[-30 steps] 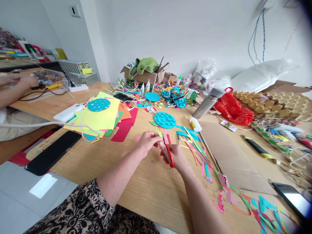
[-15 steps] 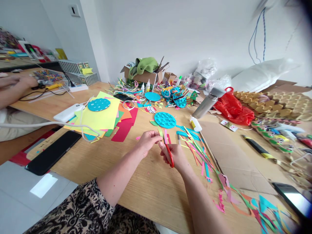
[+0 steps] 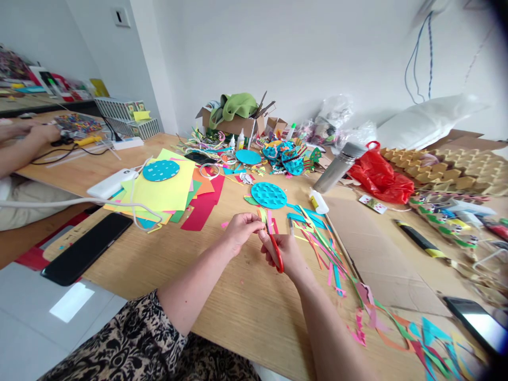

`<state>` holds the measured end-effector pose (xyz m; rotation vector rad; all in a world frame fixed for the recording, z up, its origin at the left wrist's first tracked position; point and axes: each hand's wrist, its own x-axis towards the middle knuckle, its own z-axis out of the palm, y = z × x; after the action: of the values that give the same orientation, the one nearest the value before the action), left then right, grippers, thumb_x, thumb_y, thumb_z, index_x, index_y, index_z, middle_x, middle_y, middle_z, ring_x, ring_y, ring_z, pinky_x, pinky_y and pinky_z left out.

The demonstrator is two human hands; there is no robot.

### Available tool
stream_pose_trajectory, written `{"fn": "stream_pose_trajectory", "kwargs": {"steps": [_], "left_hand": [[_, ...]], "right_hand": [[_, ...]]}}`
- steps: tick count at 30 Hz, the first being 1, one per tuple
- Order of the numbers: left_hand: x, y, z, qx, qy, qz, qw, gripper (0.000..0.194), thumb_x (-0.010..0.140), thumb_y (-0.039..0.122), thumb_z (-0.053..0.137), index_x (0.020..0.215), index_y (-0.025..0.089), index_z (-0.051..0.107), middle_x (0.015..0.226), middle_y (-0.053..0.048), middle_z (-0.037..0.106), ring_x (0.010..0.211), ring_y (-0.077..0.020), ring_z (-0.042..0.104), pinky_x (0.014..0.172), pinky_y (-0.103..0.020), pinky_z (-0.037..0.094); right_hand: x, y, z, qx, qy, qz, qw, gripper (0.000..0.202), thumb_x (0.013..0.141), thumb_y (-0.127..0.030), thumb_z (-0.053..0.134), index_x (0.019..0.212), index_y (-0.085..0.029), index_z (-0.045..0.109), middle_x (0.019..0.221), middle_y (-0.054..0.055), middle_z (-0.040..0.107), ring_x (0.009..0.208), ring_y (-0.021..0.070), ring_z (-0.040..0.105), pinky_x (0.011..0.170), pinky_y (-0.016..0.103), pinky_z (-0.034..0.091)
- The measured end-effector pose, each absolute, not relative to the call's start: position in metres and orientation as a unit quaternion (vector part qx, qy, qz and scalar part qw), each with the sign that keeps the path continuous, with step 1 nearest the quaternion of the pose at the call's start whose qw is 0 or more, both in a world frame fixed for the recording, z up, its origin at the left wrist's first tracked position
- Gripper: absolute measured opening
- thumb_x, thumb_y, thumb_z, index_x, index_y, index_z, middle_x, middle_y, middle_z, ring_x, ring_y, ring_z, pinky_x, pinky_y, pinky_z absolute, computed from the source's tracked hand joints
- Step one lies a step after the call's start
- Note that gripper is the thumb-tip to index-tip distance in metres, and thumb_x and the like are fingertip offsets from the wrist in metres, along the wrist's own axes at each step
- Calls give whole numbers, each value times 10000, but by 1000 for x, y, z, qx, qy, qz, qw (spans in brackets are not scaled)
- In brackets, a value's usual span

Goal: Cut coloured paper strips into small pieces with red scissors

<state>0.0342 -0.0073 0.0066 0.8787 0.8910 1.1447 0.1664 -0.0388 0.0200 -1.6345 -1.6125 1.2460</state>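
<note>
Red-handled scissors (image 3: 278, 255) are gripped in my right hand (image 3: 283, 253), blades pointing away from me. Beside their blades, my left hand (image 3: 243, 232) is closed in a pinch; what lies between its fingertips is too small to make out. Just beyond both hands are thin paper strips (image 3: 270, 221) and a round blue piece with raised bits (image 3: 269, 195). Many coloured strips (image 3: 317, 238) lie to the right of my right hand. A yellow sheet (image 3: 174, 196) tops a paper stack on the left, with a speckled blue disc (image 3: 161, 170) on it.
A black phone (image 3: 87, 247) and white power bank (image 3: 111, 183) lie left. Right are a metal bottle (image 3: 335, 172), glue bottle (image 3: 318, 201), cardboard (image 3: 369, 248), red bag (image 3: 381, 177) and cutter (image 3: 420, 239). Another person's hands (image 3: 43, 132) are at the far left.
My hands and the scissors have hardly moved. The strips at the blades have shifted slightly. At the far left the other person's hands have moved a little.
</note>
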Motion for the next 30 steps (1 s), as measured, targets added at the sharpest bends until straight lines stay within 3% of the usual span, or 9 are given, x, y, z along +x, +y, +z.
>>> {"fn": "stream_pose_trajectory", "kwargs": {"steps": [30], "left_hand": [[32,-7,8,393,395,494,667,74,592,185,626,593,119,593,576,-4,577,561,-96,515,599,-239,402]], "right_hand": [[167,-40,21,-598,-608,455,256,536,729,-649,554,546,-145,555,424,11,508,353,96,465,330,182,339]]}}
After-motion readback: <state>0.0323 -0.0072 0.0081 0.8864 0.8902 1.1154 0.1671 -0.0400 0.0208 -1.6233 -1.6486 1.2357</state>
